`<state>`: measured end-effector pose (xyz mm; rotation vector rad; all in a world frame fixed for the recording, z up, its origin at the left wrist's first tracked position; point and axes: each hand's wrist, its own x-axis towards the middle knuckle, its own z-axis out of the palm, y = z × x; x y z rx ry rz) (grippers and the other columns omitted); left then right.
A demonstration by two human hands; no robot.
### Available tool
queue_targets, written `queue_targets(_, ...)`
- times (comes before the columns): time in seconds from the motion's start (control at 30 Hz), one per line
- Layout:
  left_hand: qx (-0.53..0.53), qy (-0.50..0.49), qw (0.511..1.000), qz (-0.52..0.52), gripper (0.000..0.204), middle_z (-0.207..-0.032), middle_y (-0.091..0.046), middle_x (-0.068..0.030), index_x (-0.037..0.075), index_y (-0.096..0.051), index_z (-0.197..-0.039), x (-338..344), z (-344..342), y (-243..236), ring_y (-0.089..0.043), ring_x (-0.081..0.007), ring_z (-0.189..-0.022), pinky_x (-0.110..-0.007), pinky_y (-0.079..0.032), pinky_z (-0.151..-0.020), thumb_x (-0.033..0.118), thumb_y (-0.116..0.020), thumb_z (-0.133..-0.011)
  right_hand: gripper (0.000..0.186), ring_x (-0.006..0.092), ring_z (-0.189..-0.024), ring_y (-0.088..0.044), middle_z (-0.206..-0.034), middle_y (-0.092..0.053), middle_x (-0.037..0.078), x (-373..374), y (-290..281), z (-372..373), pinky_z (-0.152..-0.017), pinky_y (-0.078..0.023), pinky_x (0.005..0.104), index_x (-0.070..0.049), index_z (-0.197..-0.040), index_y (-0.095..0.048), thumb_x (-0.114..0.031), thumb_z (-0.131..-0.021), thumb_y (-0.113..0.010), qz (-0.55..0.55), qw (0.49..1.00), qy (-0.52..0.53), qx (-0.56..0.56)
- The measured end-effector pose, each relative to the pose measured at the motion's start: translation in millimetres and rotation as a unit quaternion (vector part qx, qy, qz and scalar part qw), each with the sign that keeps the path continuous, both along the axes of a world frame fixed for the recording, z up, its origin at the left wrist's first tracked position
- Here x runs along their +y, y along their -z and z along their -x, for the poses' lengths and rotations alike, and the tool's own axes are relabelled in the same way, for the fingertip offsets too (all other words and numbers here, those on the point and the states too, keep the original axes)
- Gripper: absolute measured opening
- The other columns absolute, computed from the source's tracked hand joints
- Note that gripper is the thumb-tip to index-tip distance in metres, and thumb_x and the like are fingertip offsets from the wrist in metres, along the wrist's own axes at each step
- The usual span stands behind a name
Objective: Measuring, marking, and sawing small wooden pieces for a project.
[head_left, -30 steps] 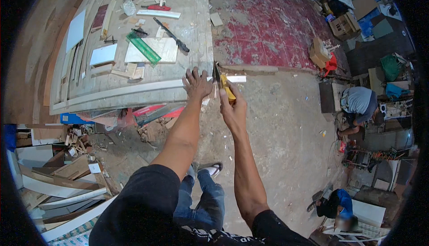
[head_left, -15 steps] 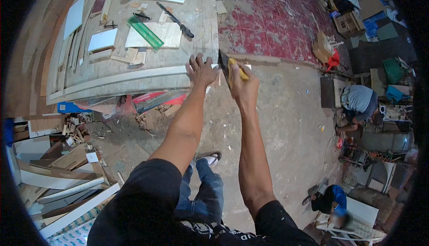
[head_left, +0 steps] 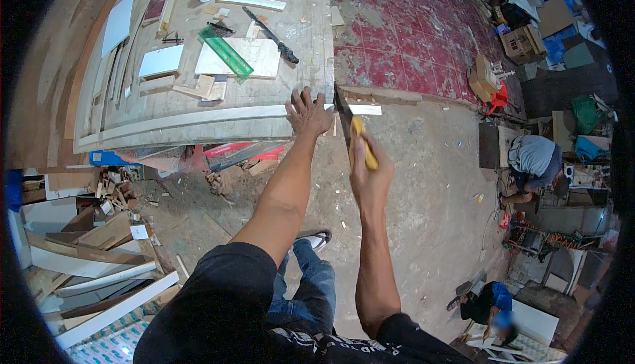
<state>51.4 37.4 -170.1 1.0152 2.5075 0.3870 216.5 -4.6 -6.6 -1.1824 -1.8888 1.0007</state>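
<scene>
- My left hand [head_left: 309, 114]: palm down, fingers spread, on the white strip [head_left: 254, 111] near the table [head_left: 307, 73]'s near right corner.
- My right hand [head_left: 372, 173]: closed round the yellow handle [head_left: 357, 127] of the saw [head_left: 342, 107].
- Strip: along near edge, overhanging right edge; open floor [head_left: 423, 185] beyond.

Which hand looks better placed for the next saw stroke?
Probably the right hand: it grips the yellow-handled handsaw, its blade crossing the white strip beyond the edge of the worktable. The left hand is spread over the strip, so seems suited to steadying.
</scene>
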Motion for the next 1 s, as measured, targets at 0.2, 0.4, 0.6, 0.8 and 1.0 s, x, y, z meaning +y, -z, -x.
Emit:
queue_targets(0.2, -0.037, -0.004, 0.999, -0.007, 0.051, -0.159, -0.018, -0.0128, 0.023, -0.047, -0.137, 2.3, -5.9, -5.6, 0.001, -0.0407, -0.15, -0.065, -0.003, -0.115, 0.049, -0.055, -0.094, 0.029, 0.0264, -0.09, -0.071, -0.1, -0.071, 0.028, 55.7, 24.2, 27.1, -0.079, -0.053, 0.036, 0.007, -0.111, -0.068, -0.016, -0.097, -0.06, 0.041, 0.999, -0.02, -0.013)
queue_targets(0.4, -0.014, -0.012, 1.0, 0.001, 0.05, -0.159, -0.017, -0.0113, 0.023, -0.047, -0.137, 2.0, -0.9, -6.5, 0.0, -0.0402, -0.149, -0.066, -0.002, -0.114, 0.048, -0.055, -0.093, 0.03, 0.0282, -0.107, -0.069, -0.108, -0.07, 0.027, -1.1, 53.7, -10.3, -0.09, -0.052, 0.0357, 0.005, -0.119, -0.065, -0.013, -0.096, -0.062, -0.026, 0.999, -0.005, 0.038)
queue_targets(0.6, -0.021, -0.006, 1.0, -0.016, 0.054, -0.158, -0.019, -0.0136, 0.02, -0.048, -0.139, -0.5, 1.1, -6.8, -0.003, -0.0417, -0.149, -0.064, -0.003, -0.114, 0.043, -0.059, -0.091, 0.03, 0.0248, -0.104, -0.068, -0.112, -0.071, 0.023, -17.7, -45.4, -20.2, -0.091, -0.051, 0.0346, 0.006, -0.118, -0.066, -0.016, -0.098, -0.062, 0.058, 0.998, -0.009, -0.009)
queue_targets(0.8, -0.02, 0.006, 1.0, -0.006, 0.051, -0.158, -0.02, -0.0151, 0.024, -0.048, -0.138, 3.7, -12.0, -5.4, -0.003, -0.0427, -0.149, -0.068, -0.004, -0.113, 0.048, -0.054, -0.094, 0.031, 0.037, -0.094, -0.071, -0.101, -0.07, 0.027, 60.8, 13.3, 31.0, -0.081, -0.053, 0.0386, 0.006, -0.115, -0.066, -0.016, -0.095, -0.062, 0.011, 1.0, -0.011, -0.007)
queue_targets(1.0, -0.016, -0.003, 1.0, 0.001, 0.054, -0.158, -0.019, -0.0144, 0.024, -0.045, -0.14, 5.1, 0.2, -4.4, -0.002, -0.0423, -0.149, -0.068, -0.003, -0.114, 0.049, -0.054, -0.093, 0.028, 0.0341, -0.101, -0.071, -0.109, -0.07, 0.026, 17.0, 73.0, -0.4, -0.085, -0.053, 0.0377, 0.002, -0.119, -0.066, -0.012, -0.095, -0.062, -0.053, 0.997, -0.005, 0.059)
